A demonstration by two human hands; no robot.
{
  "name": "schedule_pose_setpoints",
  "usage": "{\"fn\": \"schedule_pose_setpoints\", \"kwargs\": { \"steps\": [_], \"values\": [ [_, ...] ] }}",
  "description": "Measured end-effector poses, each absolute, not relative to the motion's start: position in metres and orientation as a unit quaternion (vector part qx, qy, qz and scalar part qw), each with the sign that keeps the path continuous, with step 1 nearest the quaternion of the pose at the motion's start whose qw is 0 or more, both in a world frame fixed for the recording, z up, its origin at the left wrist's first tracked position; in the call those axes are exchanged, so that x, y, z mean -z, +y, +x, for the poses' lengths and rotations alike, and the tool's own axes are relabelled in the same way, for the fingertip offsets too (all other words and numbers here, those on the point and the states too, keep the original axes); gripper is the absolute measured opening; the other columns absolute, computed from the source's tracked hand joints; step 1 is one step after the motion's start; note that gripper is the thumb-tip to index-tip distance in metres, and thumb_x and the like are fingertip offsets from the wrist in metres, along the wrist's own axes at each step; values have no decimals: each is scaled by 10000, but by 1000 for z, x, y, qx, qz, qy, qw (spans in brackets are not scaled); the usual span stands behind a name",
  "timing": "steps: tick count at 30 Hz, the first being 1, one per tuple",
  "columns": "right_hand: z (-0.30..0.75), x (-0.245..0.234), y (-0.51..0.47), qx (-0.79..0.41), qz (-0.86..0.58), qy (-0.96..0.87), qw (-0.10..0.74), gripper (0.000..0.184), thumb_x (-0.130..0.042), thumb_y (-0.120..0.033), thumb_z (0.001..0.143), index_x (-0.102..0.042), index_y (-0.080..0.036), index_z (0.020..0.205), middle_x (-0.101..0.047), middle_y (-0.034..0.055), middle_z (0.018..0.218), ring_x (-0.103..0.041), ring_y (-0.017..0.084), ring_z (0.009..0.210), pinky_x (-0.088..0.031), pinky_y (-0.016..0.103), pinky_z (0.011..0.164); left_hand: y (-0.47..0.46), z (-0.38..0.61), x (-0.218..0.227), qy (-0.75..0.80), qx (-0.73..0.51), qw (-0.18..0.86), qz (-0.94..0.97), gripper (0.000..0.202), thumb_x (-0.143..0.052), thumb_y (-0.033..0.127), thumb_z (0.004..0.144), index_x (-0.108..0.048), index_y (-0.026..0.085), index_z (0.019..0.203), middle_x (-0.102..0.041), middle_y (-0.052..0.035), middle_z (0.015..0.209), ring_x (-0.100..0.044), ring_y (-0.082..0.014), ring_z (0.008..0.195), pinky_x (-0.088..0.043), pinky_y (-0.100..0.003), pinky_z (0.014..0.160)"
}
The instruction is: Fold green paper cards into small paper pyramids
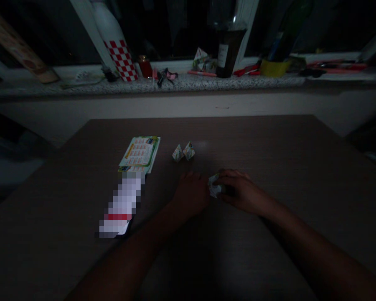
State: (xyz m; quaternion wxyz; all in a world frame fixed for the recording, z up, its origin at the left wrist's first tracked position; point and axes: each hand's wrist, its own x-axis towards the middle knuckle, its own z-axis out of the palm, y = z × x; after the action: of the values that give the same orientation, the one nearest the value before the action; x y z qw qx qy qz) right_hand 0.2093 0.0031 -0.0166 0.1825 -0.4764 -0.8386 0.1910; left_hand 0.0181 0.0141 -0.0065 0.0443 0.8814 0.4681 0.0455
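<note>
A small piece of printed paper (214, 190), pale with green, is between my two hands on the table. My right hand (242, 192) has its thumb and fingers closed on the right side of the paper. My left hand (192, 193) rests on the tabletop with its fingers curled, pressed to the paper's left edge and hiding part of it. Just beyond the hands stand two small folded paper pieces (184, 152) with pointed tips. The dim light hides the finer folds.
Printed calendar cards (140, 151) lie stacked at the left, above a phone (122, 207) with a blurred screen. Behind the wooden table (269, 138), a stone windowsill (181, 85) bears a checkered bottle (120, 58), a dark glass vase (228, 54) and a yellow-based green bottle (275, 67).
</note>
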Motion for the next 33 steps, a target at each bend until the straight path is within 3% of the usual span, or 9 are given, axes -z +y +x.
{"fn": "schedule_pose_setpoints", "kwargs": {
  "steps": [5, 13, 24, 33],
  "values": [
    [207, 12, 1, -193, -471, -843, 175, 415, -657, -223, 779, -597, -316, 1179, -605, 42, 1115, -525, 244, 1054, -362, 421, 898, 14, 18, 6, 472, -39, 47, 879, 234, -387, 254, 897, -598, 154, 922, -622, -102, 924, -554, -261, 889, -405, -404, 770],
    [205, 9, 0, -181, -471, -847, 165, 370, -620, -228, 809, -625, -335, 1164, -606, 43, 1074, -521, 235, 1033, -352, 409, 878, 14, 18, 6, 471, -41, 45, 880, 233, -391, 256, 897, -598, 153, 916, -623, -97, 911, -556, -256, 883, -403, -404, 776],
    [194, 18, 8, -166, -511, -822, 188, 183, -670, -314, 797, -719, -329, 973, -634, 38, 952, -559, 229, 956, -366, 402, 854, 14, 19, 3, 479, -21, 59, 876, 255, -381, 264, 899, -604, 148, 946, -622, -118, 958, -554, -263, 918, -397, -418, 815],
    [207, 12, 7, -195, -458, -852, 163, 362, -683, -234, 762, -662, -333, 1110, -630, 42, 1052, -543, 237, 1016, -361, 418, 884, 14, 18, 4, 477, -34, 55, 876, 238, -393, 260, 893, -598, 147, 935, -620, -107, 924, -558, -258, 897, -400, -404, 802]
  ]
}}
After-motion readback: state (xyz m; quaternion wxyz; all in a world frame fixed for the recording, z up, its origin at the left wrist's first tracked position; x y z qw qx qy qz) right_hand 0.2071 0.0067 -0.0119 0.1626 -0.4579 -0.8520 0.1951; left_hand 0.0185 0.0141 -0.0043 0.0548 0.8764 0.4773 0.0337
